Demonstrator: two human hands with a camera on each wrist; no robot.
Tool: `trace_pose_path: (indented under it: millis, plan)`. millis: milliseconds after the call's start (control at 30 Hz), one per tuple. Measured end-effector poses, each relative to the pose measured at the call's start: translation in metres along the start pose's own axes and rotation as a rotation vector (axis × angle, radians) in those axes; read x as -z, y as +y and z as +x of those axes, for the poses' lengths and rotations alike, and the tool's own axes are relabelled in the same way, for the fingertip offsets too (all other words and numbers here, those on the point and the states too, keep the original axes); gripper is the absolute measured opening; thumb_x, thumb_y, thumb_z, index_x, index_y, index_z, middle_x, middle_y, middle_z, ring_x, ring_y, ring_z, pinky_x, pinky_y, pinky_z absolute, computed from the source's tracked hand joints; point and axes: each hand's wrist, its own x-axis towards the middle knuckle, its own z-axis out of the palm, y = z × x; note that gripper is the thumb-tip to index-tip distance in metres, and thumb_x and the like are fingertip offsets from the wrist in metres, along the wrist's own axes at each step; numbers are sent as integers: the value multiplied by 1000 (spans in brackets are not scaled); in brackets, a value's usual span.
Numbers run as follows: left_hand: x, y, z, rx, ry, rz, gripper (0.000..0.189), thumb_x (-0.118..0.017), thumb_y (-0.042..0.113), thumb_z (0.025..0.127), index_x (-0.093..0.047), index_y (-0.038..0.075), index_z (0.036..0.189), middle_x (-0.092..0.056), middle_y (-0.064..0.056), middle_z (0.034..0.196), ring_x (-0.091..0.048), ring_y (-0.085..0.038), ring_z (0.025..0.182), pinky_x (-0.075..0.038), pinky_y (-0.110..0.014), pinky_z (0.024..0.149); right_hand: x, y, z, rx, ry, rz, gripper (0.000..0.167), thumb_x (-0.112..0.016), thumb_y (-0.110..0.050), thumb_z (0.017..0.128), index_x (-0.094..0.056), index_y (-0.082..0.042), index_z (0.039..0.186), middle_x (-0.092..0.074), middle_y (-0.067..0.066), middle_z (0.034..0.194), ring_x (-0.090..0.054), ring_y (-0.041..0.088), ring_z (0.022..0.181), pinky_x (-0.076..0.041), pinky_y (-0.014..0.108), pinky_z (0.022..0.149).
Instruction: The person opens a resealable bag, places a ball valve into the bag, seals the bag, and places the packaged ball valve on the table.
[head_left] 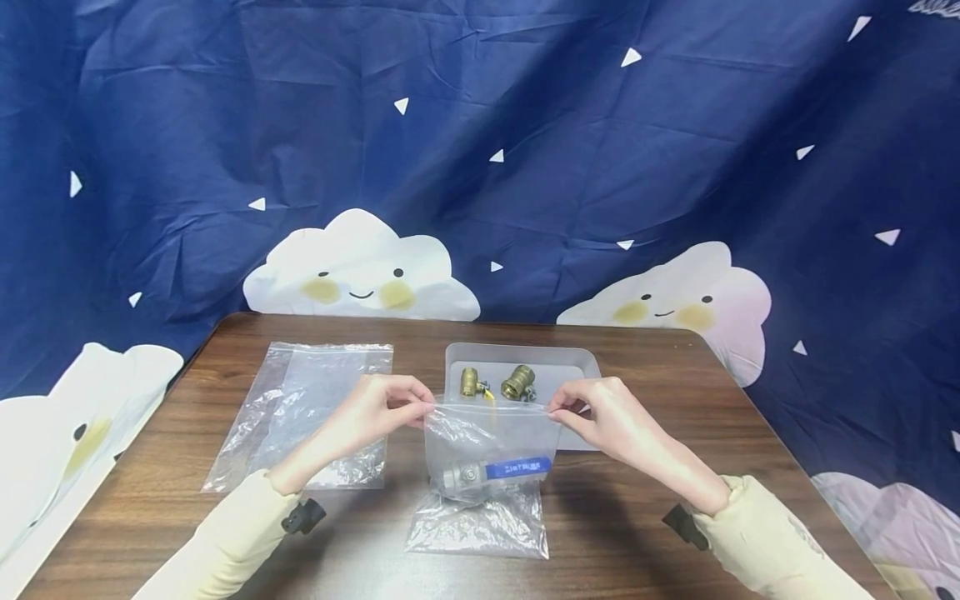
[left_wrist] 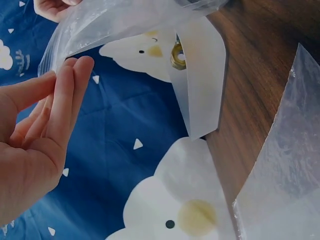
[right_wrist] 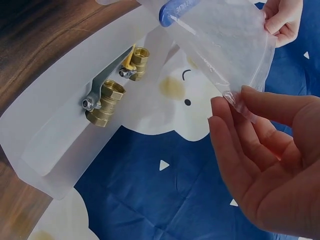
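The blue-handled valve (head_left: 498,472) sits low in the clear bag (head_left: 487,435), toward six o'clock, long axis nearly nine-to-three. The left hand (head_left: 384,408) pinches the bag's top edge (head_left: 487,408) at nine, the right hand (head_left: 603,414) at three, neither clearly nearer; whether it's sealed, I can't tell. Toward twelve, the tray (head_left: 517,352) holds brass valves (head_left: 517,382).

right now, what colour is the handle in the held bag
The handle is blue, clearest in the head view.
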Motion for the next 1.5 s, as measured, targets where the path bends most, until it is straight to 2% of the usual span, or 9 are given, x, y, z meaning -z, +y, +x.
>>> trace_pose_path:
  millis: [167, 400, 667, 767, 933, 1033, 1133, 1267, 1500]
  plan:
    - [2, 2, -2, -2, 16, 36, 4, -69, 12, 91, -72, 10, 93, -78, -6, 86, -76, -18, 75, -61, -23, 72, 0, 0, 1, -1, 10, 12, 11, -78, -6, 82, -72, -15, 80, -72, -7, 75, -63, -1, 68, -57, 19, 63]
    - [1, 6, -4, -38, 58, 66, 4, -67, 14, 93, -70, 13, 91, -77, -2, 82, -74, -9, 75, -61, -21, 72, 1, -1, 1, -9, 19, 48, 12, -79, -5, 82, -72, -15, 80, -72, -7, 74, -63, -1, 68, -58, 18, 63]
    - [0, 9, -9, -94, 122, 135, 4, -68, 13, 92, -69, 14, 89, -76, 0, 78, -75, -16, 73, -59, -19, 66, 0, -4, 1, 56, 59, -12, 12, -78, -6, 82, -72, -15, 80, -70, -9, 73, -61, -4, 68, -57, 19, 62]
    - [0, 9, -9, -109, 137, 145, 4, -68, 12, 92, -69, 14, 88, -75, 1, 77, -75, -14, 72, -58, -19, 64, 2, -6, 1, 66, 70, -31, 11, -78, -7, 82, -72, -15, 80, -69, -9, 73, -60, -5, 68, -57, 19, 62]
    - [0, 11, -10, -98, 144, 134, 5, -69, 12, 92, -69, 14, 88, -75, 1, 76, -74, -10, 71, -58, -20, 64, 4, -8, 3, 57, 70, -22, 11, -77, -7, 83, -71, -15, 80, -69, -9, 73, -61, -4, 68, -57, 20, 62]
    - [1, 12, -10, -89, 157, 114, 4, -69, 12, 92, -70, 13, 88, -76, -1, 78, -75, -17, 72, -59, -20, 64, 5, -9, 3, 41, 64, -12, 11, -77, -6, 83, -70, -15, 80, -69, -9, 73, -60, -4, 68, -57, 20, 62]
    - [2, 12, -10, -89, 175, 114, 4, -68, 12, 92, -71, 12, 89, -77, -1, 81, -75, -15, 72, -59, -20, 64, 7, -10, 3, 33, 61, -6, 10, -77, -8, 83, -70, -15, 81, -69, -9, 73, -60, -5, 67, -57, 19, 62]
    - [3, 15, -12, -92, 192, 121, 5, -69, 10, 92, -71, 13, 89, -77, -1, 83, -74, -13, 73, -59, -20, 65, 11, -10, 4, 49, 87, 2, 11, -79, -9, 81, -71, -15, 81, -70, -9, 73, -61, -5, 67, -57, 19, 61]
    - [6, 20, -13, -117, 202, 135, 4, -68, 11, 92, -70, 12, 89, -76, 0, 82, -74, -17, 72, -59, -20, 65, 15, -11, 4, 95, 130, -24, 13, -81, -8, 79, -70, -16, 79, -70, -11, 72, -60, -6, 67, -58, 19, 63]
